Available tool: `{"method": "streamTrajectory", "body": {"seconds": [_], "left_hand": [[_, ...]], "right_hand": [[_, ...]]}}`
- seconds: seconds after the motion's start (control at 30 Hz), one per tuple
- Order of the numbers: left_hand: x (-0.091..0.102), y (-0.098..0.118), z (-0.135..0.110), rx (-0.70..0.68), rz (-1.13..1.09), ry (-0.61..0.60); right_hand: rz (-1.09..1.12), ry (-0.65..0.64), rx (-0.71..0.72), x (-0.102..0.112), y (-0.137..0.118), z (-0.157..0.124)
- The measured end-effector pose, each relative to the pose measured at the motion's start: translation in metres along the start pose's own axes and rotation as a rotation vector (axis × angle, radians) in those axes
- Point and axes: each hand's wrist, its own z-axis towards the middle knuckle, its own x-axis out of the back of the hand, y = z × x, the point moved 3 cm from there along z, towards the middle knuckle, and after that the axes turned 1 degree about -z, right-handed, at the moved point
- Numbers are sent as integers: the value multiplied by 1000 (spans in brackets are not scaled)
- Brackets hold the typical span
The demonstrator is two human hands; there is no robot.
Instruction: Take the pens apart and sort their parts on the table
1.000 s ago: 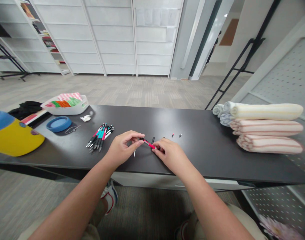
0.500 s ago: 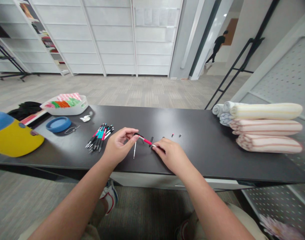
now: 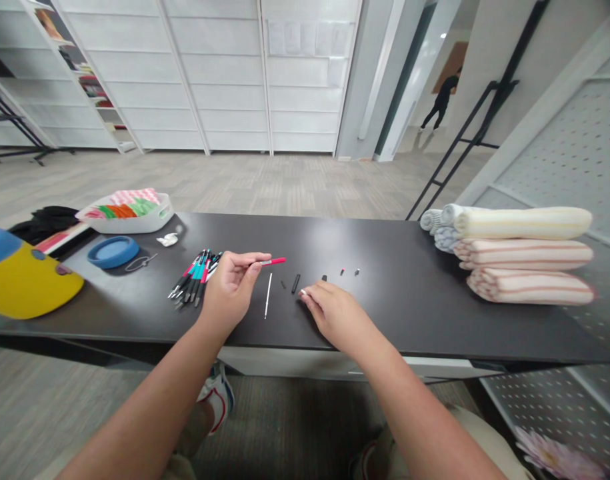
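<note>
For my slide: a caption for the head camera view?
Left hand holds a red pen barrel; right hand rests beside small black pen parts.

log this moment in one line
left hand holds red pen barrel | right hand by black pen part | white refill on dark table

At 9 o'clock a yellow-and-blue object (image 3: 19,283) runs off the picture's edge, so I can't name it. The tiny dark parts (image 3: 357,272) near 1 o'clock are too small to tell, and the left hand's fingers (image 3: 245,258) hide one end of the red pen (image 3: 275,261).
</note>
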Motion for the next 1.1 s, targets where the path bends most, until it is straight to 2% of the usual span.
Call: {"method": "streamTrajectory", "body": {"seconds": [0.1, 0.2, 0.3, 0.4, 0.57, 0.73, 0.93, 1.0, 1.1], "left_hand": [[1, 5, -6, -143, 233, -16], [-2, 10, -13, -322, 486, -113], [-8, 16, -19, -518, 587, -240], [-16, 22, -22, -619, 627, -367], [-24, 26, -23, -593, 687, -448], [-26, 19, -25, -547, 700, -553], [-25, 13, -26, -503, 705, -609], [-24, 13, -25, -472, 671, -607], [-21, 14, -22, -417, 581, -531]], "right_hand": [[-5, -1, 14, -1, 0, 0], [5, 2, 33, -2, 0, -1], [7, 10, 47, -3, 0, -1], [-1, 17, 64, -2, -1, -1], [-14, 23, 123, 1, -5, -2], [-27, 39, 143, 3, -6, -3], [-30, 40, 149, 1, -5, -2], [-35, 34, 133, -1, -3, -2], [3, 62, 125, 0, 0, -3]]}}
